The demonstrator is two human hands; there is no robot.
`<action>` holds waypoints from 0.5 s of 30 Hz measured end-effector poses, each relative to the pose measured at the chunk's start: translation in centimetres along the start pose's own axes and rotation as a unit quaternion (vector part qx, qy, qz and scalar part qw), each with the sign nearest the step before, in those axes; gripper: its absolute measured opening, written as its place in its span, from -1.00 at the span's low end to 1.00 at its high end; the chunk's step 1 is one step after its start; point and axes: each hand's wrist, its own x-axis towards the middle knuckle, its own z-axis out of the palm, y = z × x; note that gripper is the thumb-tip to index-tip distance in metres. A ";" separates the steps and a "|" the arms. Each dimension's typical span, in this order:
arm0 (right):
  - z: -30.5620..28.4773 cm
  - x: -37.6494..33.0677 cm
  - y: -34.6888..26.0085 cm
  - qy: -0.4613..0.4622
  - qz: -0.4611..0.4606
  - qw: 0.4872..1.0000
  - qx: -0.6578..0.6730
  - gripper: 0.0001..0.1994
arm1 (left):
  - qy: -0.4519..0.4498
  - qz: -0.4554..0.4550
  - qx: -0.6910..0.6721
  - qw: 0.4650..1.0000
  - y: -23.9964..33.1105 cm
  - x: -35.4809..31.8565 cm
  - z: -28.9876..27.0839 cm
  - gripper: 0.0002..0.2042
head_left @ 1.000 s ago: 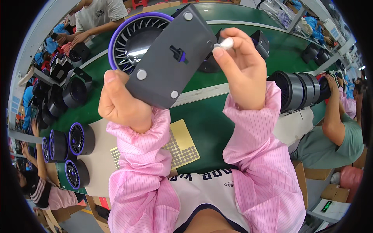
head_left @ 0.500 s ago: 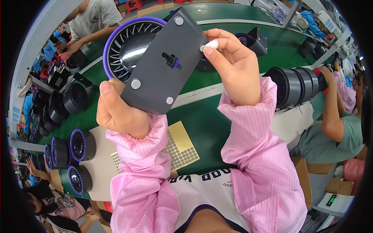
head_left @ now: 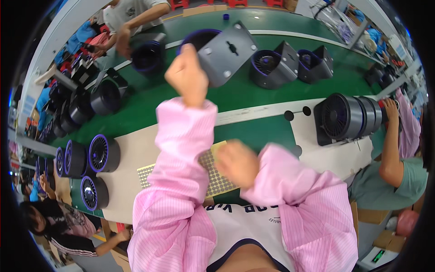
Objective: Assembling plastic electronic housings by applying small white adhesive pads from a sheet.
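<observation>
My left hand (head_left: pixel 188 75) is stretched far forward over the green work surface, its fingers closed on the side of a desk fan. The fan's flat grey base plate (head_left: pixel 222 61) faces me, tilted, with a dark slot in the middle and light round pads near its corners. Behind the plate shows part of the fan's purple-rimmed round housing (head_left: pixel 199 35). My right hand (head_left: pixel 238 165) is low and close to my body, smeared by motion, over the edge of a yellow sheet (head_left: pixel 217 181) of small grey round pads. Whether its fingers hold anything is not visible.
Two similar fans (head_left: pixel 274 68) stand right of the held one. Dark fan housings (head_left: pixel 351 115) lie in a row at the right, and purple-rimmed fans (head_left: pixel 104 154) stand at the left. Co-workers sit on both sides; one's hand (head_left: pixel 123 43) is beside another fan (head_left: pixel 148 56).
My left hand has carried the fan forward, away from me. My right hand has left the plate's corner pad and come down to the yellow sheet. The far-left co-worker's arm has moved.
</observation>
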 end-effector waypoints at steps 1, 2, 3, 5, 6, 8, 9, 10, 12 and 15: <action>1.1 -2.3 -1.3 -0.093 0.001 0.996 0.014 -0.68 | 0.003 -0.025 0.002 1.000 -2.0 0.3 0.3 -0.60; 2.7 -4.5 -1.8 -0.081 0.002 0.997 -0.016 -0.70 | -0.010 -0.042 -0.023 0.999 -4.5 0.1 0.9 -0.60; 3.9 -5.9 -2.1 -0.067 0.001 0.997 -0.044 -0.72 | -0.013 -0.048 -0.011 0.999 -6.8 -0.1 1.2 -0.61; 4.1 -6.9 -2.2 -0.052 -0.024 0.997 -0.058 -0.73 | -0.004 -0.028 0.069 0.997 -9.3 -1.1 1.4 -0.64; 4.2 -7.1 -2.2 -0.036 -0.040 0.996 -0.071 -0.73 | 0.017 -0.015 0.110 0.994 -10.6 -1.7 1.4 -0.65; 3.9 -7.1 -2.2 -0.032 -0.041 0.996 -0.076 -0.77 | 0.021 -0.025 0.159 0.987 -11.7 -1.9 1.1 -0.69; 3.7 -7.0 -2.1 -0.027 -0.042 0.996 -0.079 -0.80 | 0.006 -0.046 0.171 0.984 -12.0 -1.0 0.2 -0.72; 3.5 -6.9 -2.3 -0.027 -0.045 0.996 -0.078 -0.80 | 0.038 0.129 0.173 0.976 -12.9 0.9 -0.9 -0.82; 3.3 -6.8 -1.9 -0.032 -0.016 0.997 -0.070 -0.84 | 0.061 0.203 0.285 0.935 -13.1 3.9 -1.7 -0.86; 3.7 -6.6 -2.1 -0.029 -0.031 0.996 -0.076 -0.87 | -0.009 0.042 0.423 0.905 -17.4 8.2 -5.0 -0.72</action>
